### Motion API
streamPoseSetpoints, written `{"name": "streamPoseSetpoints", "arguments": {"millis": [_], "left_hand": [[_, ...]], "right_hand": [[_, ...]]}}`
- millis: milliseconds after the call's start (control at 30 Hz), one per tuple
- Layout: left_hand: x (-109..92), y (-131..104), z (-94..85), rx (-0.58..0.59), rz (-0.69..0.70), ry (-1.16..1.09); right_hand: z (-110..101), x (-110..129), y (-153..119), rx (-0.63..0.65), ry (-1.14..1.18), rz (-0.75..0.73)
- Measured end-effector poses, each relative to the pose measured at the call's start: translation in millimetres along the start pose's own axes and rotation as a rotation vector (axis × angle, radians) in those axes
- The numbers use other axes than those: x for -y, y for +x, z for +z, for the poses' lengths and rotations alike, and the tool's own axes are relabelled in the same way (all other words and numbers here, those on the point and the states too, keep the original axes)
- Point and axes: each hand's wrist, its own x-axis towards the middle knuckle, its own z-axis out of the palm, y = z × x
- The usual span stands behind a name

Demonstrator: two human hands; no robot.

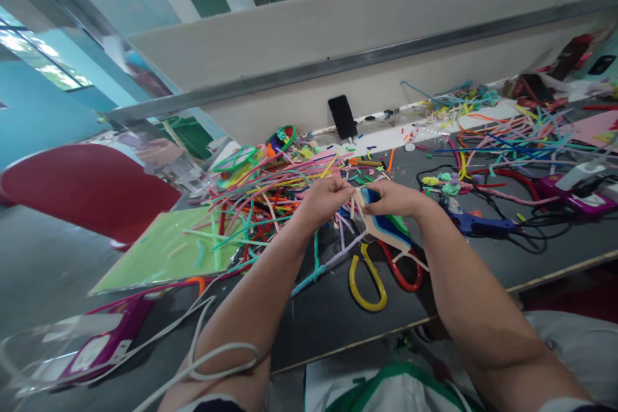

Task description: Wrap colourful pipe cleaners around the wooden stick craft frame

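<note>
My left hand (324,201) is closed in a pinch at the cream edge of a layered craft piece. This piece (386,230) has cream, light blue, dark blue and green bands and looks soft and flat. On its other side my right hand (396,198) grips it between thumb and fingers. Just below the piece lie a yellow loop (367,283) and a red loop (404,273), which look like scissor handles; their blades are hidden. A lilac and blue fuzzy stem (316,272) lies beside my left forearm.
Coloured fuzzy stems (270,190) are heaped at left, more (512,135) at right. A green sheet (159,251) lies at left. A blue glue gun (483,224) with black cords rests at right. A phone (342,117) leans on the partition. A white cable (224,351) crosses my left forearm.
</note>
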Motion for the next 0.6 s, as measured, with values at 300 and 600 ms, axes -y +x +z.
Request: {"name": "streamPoseSetpoints", "arguments": {"millis": [300, 600], "left_hand": [[9.1, 3.7, 4.7, -0.039, -0.014, 0.021], [10.9, 5.2, 3.3, -0.012, -0.002, -0.002]], "right_hand": [[-0.1, 2.7, -0.3, -0.047, 0.16, -0.017], [3.1, 0.4, 0.0, -0.06, 0.29, 0.012]]}}
